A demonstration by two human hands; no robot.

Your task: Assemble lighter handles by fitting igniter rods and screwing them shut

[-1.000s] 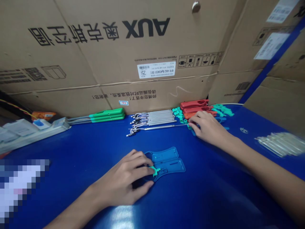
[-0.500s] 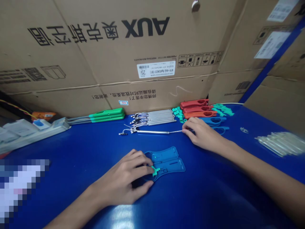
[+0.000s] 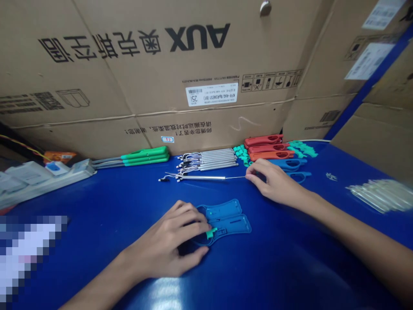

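Note:
Two blue handle shells (image 3: 230,224) lie side by side on the blue table. My left hand (image 3: 177,237) rests over their ring end, with its fingers on a small green piece (image 3: 211,233). Further back, my right hand (image 3: 271,181) pinches the thin tip of a silver rod (image 3: 206,178), which lies level just in front of a row of similar rods (image 3: 216,158). White wires with small connectors (image 3: 164,179) trail from the rod's left end.
Red handles (image 3: 264,147), blue handles and small green parts (image 3: 303,149) lie at the back right. Green-handled tools (image 3: 145,155) and a power strip (image 3: 48,183) are left. Clear-wrapped pieces (image 3: 382,195) lie right. A cardboard wall (image 3: 155,86) stands behind.
The silver rod has shifted slightly left, and more of its thin end shows beside my right hand. The fingers of my left hand have moved slightly over the green piece.

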